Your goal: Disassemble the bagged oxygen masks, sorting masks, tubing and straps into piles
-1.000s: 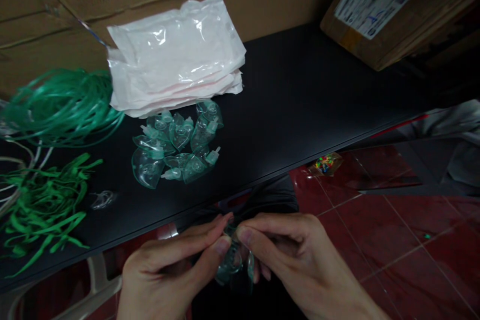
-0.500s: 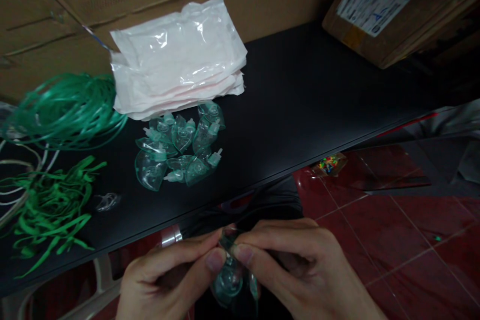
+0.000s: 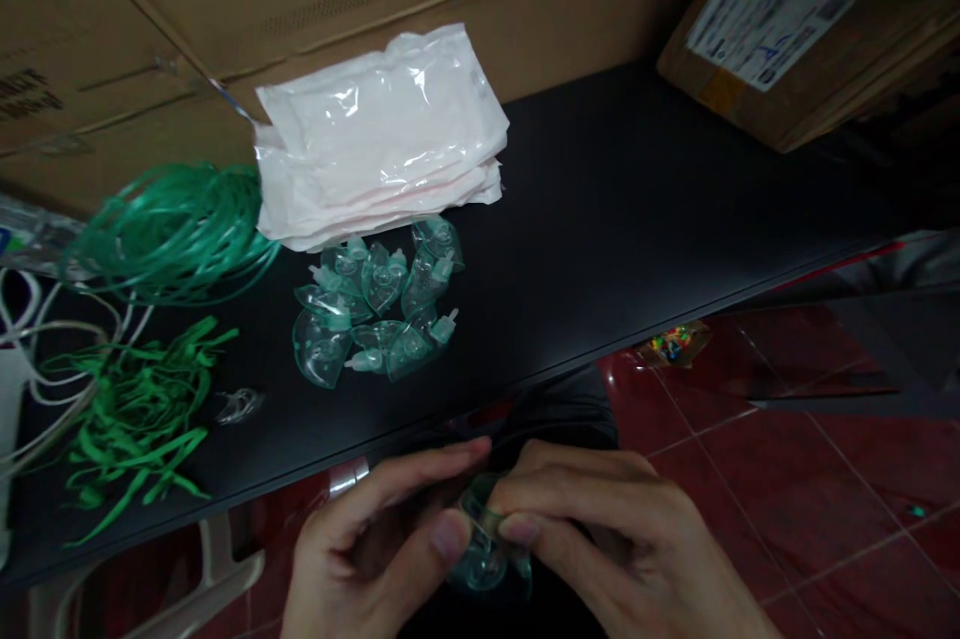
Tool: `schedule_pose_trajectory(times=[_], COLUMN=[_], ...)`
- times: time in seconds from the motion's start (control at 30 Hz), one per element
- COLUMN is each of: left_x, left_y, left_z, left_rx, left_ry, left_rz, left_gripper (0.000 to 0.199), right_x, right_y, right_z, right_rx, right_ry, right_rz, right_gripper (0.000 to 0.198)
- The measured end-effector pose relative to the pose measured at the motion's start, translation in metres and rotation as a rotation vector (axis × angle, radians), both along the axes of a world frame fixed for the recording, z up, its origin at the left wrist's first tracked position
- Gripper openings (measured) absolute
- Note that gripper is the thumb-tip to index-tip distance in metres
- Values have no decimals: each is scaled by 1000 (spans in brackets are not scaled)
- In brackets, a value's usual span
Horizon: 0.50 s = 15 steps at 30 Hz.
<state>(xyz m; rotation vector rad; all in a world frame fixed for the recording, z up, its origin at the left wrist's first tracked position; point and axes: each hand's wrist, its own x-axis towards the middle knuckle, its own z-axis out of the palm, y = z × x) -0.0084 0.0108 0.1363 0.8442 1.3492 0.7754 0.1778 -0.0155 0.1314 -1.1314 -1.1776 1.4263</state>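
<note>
Low in the head view, in front of the table edge, a clear green face mask is between my two hands. My right hand pinches its upper part between thumb and forefinger. My left hand has its thumb tip against the mask's left side, while its forefinger is stretched out above, apart from the thumb. My fingers cover part of the mask. On the table, several similar green masks lie in a cluster. Left of them are a small bundle of clear loops and a tangle of green elastic straps.
A stack of white plastic packets lies behind the masks on the black table. Coiled green tubing and white cords are at the left. Cardboard boxes line the back. A plastic chair stands below the table.
My left forefinger has lifted away from the mask, opening a gap to the thumb. The right hand keeps its pinch. The whole view has shifted slightly, with the table things now further right.
</note>
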Motion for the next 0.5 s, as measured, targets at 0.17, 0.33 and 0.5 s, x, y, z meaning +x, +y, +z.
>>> schedule_pose_trajectory(times=[0.17,0.33,0.5], left_x=[-10,-11,-13], left_y=[7,11,14], left_z=[-14,-21,-26], left_rx=[307,579,804], left_ry=[18,93,47], left_rz=[-199,-205,-236], left_gripper=[14,22,27], right_x=[-1,-6,-2], right_y=[4,12,14], right_z=[-3,-9,-16], right_rx=[98,209,299], right_ry=[-52,-62,5], right_rz=[-21,-70,-5], right_gripper=[21,35,38])
